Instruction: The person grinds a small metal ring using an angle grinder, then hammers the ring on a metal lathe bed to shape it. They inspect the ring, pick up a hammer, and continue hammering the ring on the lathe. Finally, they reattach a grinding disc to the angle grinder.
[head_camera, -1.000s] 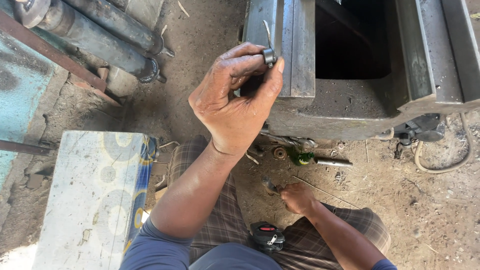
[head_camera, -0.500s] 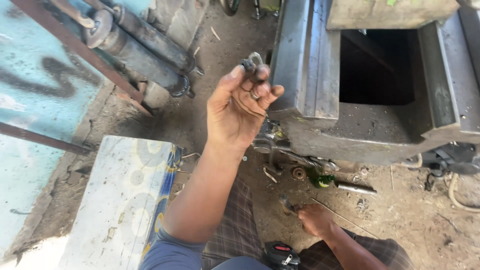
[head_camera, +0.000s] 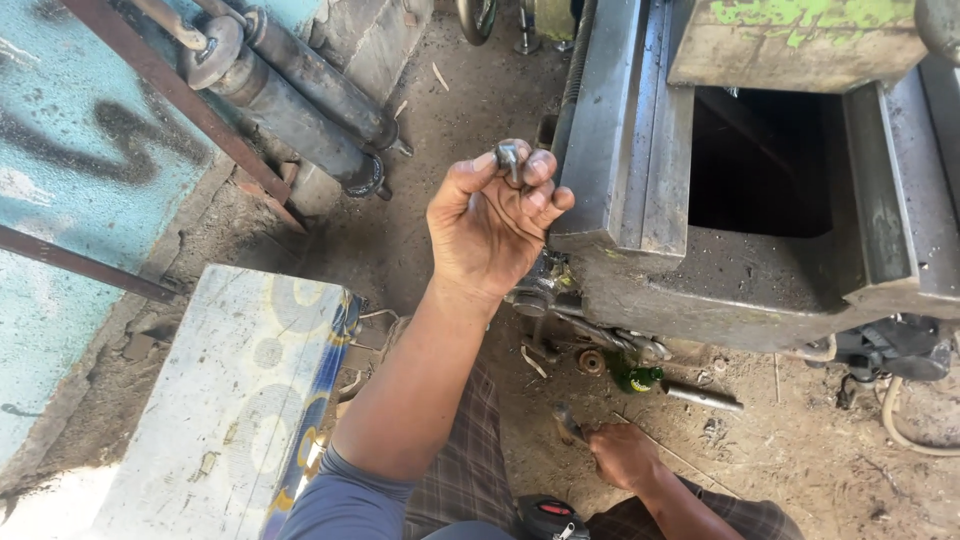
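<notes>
My left hand (head_camera: 495, 225) is raised in front of me, palm toward the camera, with its fingertips pinched on a small dark metal bolt (head_camera: 509, 157). It hovers just left of the grey steel machine frame (head_camera: 620, 180). My right hand (head_camera: 622, 452) is low on the dirt ground near my knee, closed around a small dark metal part (head_camera: 566, 421) whose shape I cannot make out. A green-handled screwdriver (head_camera: 668, 387) lies on the ground just above the right hand.
A pale painted block (head_camera: 230, 400) sits at lower left. Dark metal cylinders (head_camera: 300, 95) and a rusty bar (head_camera: 190, 110) lean along the turquoise wall (head_camera: 70, 200). The machine has a deep dark opening (head_camera: 765, 165). A hose (head_camera: 905, 420) curls at right.
The view has shifted, so the left hand with the bolt appears lower and further from the machine frame. The right hand stays on the ground.
</notes>
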